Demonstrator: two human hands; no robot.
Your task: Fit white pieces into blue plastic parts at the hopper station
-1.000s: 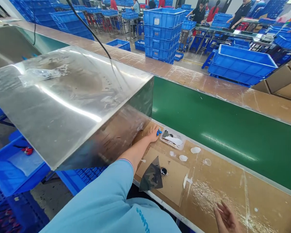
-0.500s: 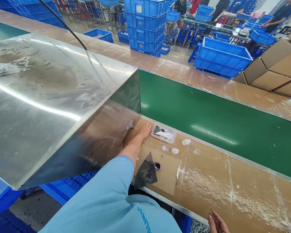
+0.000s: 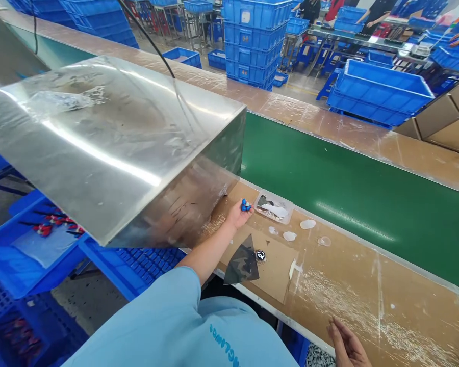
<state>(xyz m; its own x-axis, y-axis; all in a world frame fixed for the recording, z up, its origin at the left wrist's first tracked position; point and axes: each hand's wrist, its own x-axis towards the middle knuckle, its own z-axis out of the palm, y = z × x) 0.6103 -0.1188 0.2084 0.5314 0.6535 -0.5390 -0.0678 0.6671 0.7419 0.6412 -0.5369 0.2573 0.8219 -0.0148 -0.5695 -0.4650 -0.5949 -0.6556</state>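
My left hand [image 3: 240,215] is closed around a small blue figure [image 3: 246,205] with a pale patch, held above the bench beside a clear plastic tray [image 3: 288,216]. In that tray lie a white spatula-like piece [image 3: 274,209] and dark scraps. Nearer me, a dark patterned sheet [image 3: 243,263] and a small round pot of black liquid [image 3: 260,255] rest on a cardboard piece [image 3: 279,278]. Over the bench's front edge, my right hand [image 3: 348,344] hovers with fingers bent and nothing visible in it; its lower part is cut off by the frame.
A large metal hood [image 3: 137,148] stands close on my left. Beyond the bench runs a green conveyor belt [image 3: 348,199]. Blue bins [image 3: 19,250] holding red and blue parts sit at lower left. Several whitish blobs [image 3: 308,224] dot the bench; people work in the background.
My left hand has come up from the bench by the hood's opening and now shows a small blue figure. The view has shifted left. My right hand's fingers have drawn closer together.
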